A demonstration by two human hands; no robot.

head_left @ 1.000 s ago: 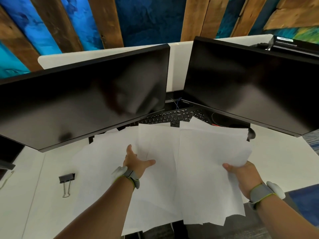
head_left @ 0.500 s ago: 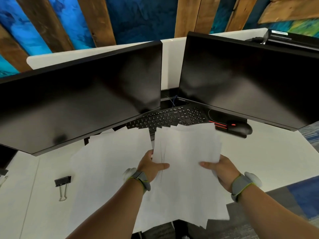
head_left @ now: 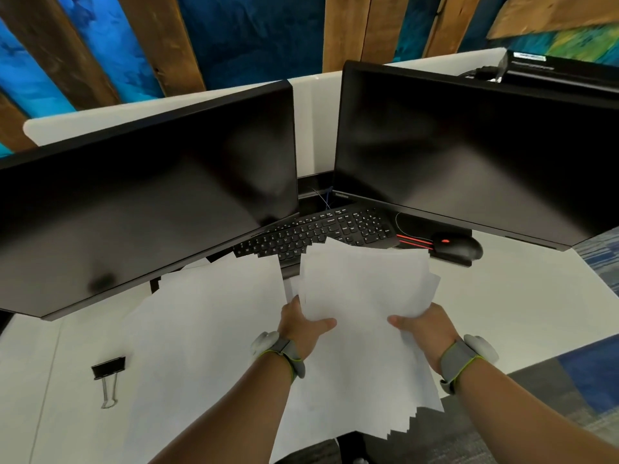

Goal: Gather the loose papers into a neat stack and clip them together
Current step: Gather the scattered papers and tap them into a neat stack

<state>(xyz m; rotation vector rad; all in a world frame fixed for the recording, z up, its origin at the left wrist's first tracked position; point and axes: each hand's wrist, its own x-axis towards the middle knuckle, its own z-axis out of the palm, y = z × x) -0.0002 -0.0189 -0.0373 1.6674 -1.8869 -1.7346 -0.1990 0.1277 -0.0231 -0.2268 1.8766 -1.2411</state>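
Note:
A rough bundle of white papers (head_left: 363, 296) is held between both hands above the desk's near edge, its corners fanned out unevenly. My left hand (head_left: 303, 324) grips the bundle's left side with the thumb on top. My right hand (head_left: 423, 326) grips its right side the same way. More loose white sheets (head_left: 207, 316) lie flat on the white desk (head_left: 522, 296) to the left of the bundle, partly under my left forearm. A black binder clip (head_left: 108, 370) with silver handles lies on the desk at the far left, apart from both hands.
Two dark monitors (head_left: 144, 195) (head_left: 469, 152) stand close behind the papers. A black keyboard (head_left: 318, 234) sits between them, and a black mouse (head_left: 457, 247) lies at its right. The desk's front edge runs just below my wrists, with carpet beyond it.
My hands have drawn together, pulling the spread sheets on the right into one narrower bundle and uncovering the keyboard and mouse. The sheets at the left stayed on the desk.

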